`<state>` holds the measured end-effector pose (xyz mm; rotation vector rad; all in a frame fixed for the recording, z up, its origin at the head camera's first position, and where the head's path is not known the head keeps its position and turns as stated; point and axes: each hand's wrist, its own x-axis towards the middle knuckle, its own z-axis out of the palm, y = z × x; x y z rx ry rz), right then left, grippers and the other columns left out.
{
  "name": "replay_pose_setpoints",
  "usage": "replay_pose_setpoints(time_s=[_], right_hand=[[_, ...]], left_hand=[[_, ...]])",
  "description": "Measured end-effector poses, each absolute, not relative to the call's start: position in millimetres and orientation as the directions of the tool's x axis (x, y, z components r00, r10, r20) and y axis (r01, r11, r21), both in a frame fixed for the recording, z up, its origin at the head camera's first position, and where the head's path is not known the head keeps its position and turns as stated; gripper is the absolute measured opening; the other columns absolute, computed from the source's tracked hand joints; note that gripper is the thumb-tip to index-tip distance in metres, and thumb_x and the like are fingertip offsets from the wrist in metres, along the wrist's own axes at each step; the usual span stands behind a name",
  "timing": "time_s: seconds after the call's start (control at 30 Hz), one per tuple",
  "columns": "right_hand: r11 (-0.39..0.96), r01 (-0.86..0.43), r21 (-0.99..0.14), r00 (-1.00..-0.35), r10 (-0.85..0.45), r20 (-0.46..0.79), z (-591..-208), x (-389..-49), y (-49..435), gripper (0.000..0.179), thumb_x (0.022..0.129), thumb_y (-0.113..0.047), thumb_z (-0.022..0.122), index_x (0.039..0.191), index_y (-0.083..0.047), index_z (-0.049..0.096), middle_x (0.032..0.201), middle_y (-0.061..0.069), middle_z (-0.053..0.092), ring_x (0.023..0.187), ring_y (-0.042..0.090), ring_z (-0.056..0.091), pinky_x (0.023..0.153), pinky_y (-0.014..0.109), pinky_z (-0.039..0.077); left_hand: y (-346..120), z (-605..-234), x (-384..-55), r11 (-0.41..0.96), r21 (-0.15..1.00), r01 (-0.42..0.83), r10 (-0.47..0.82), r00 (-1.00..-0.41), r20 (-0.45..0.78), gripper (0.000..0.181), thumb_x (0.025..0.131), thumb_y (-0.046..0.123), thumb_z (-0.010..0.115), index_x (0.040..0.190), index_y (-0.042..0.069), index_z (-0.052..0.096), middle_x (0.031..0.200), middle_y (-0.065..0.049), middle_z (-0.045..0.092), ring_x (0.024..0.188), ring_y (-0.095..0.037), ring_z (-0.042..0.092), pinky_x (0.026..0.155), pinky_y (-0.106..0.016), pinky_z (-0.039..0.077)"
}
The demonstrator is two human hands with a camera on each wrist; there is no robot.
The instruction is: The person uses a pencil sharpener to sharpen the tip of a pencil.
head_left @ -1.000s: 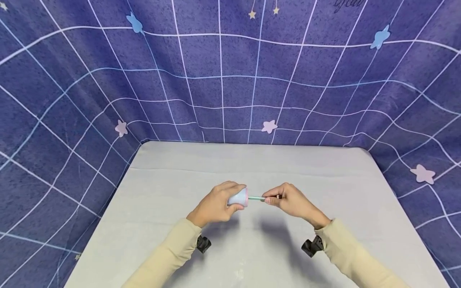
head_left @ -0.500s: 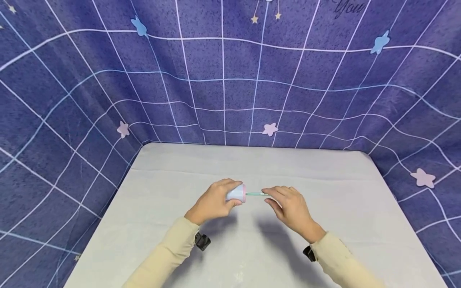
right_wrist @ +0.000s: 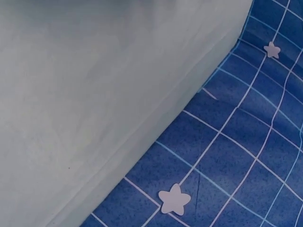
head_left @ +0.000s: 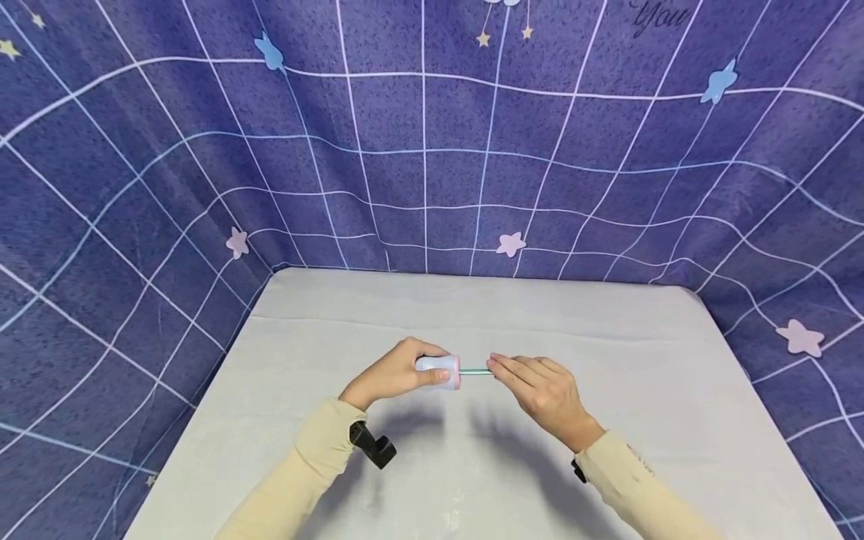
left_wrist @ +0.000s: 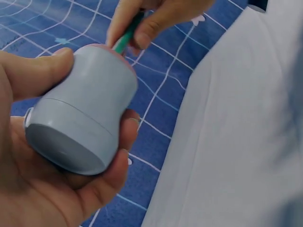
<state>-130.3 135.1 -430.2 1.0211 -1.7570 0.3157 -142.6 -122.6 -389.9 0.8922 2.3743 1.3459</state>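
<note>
In the head view my left hand (head_left: 386, 376) holds a light blue, waisted pencil sharpener (head_left: 437, 363) with a pink rim, lying sideways above the table. A green pencil (head_left: 475, 372) sticks out of its pink end to the right. My right hand (head_left: 542, 391) pinches the pencil's outer part, its fingers covering the far end. The left wrist view shows the sharpener (left_wrist: 87, 90) close up, with my left thumb on one side and fingers round the other. There the green pencil (left_wrist: 127, 37) enters the pink-rimmed end, between my right fingertips. The right wrist view shows neither hand.
A white-covered table (head_left: 324, 315) lies below both hands. Behind and beside it hangs a blue cloth (head_left: 432, 172) with grid lines and stars. A black wrist camera (head_left: 374, 446) hangs under the left sleeve.
My right hand has loosened and taken the pencil anew, its back now turned more upward. My left hand has rolled, bringing the thumb across the sharpener's front.
</note>
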Motion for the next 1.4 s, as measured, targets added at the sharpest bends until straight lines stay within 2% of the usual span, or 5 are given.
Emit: replay_pose_setpoints(time_s=[0.3,0.6,0.73,0.97,1.4], right_hand=[[0.562,-0.812,0.157,-0.201,-0.521,0.830,-430,-123,141,0.027,0.099,-0.023,0.050,0.092,-0.013,0.074,0.078,-0.008,0.071,0.051,0.006,0.056,0.043,0.017,0.041],[0.585,-0.637,-0.502,-0.771,-0.496,0.400,-410,-117,146,0.014,0.079,-0.016,0.075,0.093,-0.016,0.077,0.071,-0.010,0.070,0.046,-0.007,0.031,0.046,0.016,0.028],[0.606,-0.458,-0.651,-0.866,-0.470,0.171,-405,-117,150,0.014,0.080,-0.020,0.074,0.094,-0.017,0.077,0.068,-0.012,0.068,0.047,-0.005,0.037,0.047,0.019,0.032],[0.625,-0.519,-0.583,-0.852,-0.434,0.294,-415,-112,151,0.015,0.079,-0.016,0.076,0.094,-0.018,0.075,0.074,-0.010,0.069,0.050,-0.006,0.038,0.047,0.017,0.034],[0.601,-0.793,-0.097,-0.436,-0.450,0.779,-434,-121,146,0.027,0.098,-0.029,0.053,0.097,-0.010,0.072,0.082,-0.002,0.071,0.061,0.010,0.059,0.052,0.025,0.045]], left_hand=[[-116,-402,-143,0.336,0.879,0.339,0.672,-0.740,0.028,0.024,0.091,0.019,0.064,0.104,0.001,0.072,0.100,-0.010,0.072,0.090,-0.011,0.063,0.083,-0.030,0.049],[-105,-411,-134,0.449,0.776,0.444,0.588,-0.800,0.117,0.024,0.082,0.017,0.074,0.104,0.010,0.072,0.086,0.001,0.070,0.074,-0.007,0.059,0.069,-0.023,0.050],[-100,-418,-129,0.467,0.721,0.511,0.578,-0.794,0.188,0.032,0.080,0.020,0.076,0.109,0.008,0.070,0.086,0.001,0.067,0.073,-0.007,0.056,0.065,-0.021,0.049],[-98,-417,-127,0.497,0.693,0.522,0.572,-0.798,0.191,0.033,0.081,0.020,0.075,0.111,0.007,0.069,0.092,-0.001,0.069,0.072,-0.008,0.057,0.062,-0.020,0.048],[-111,-402,-140,0.427,0.822,0.375,0.589,-0.806,0.061,0.027,0.087,0.021,0.070,0.109,0.006,0.070,0.092,-0.004,0.072,0.079,-0.008,0.061,0.073,-0.023,0.050]])
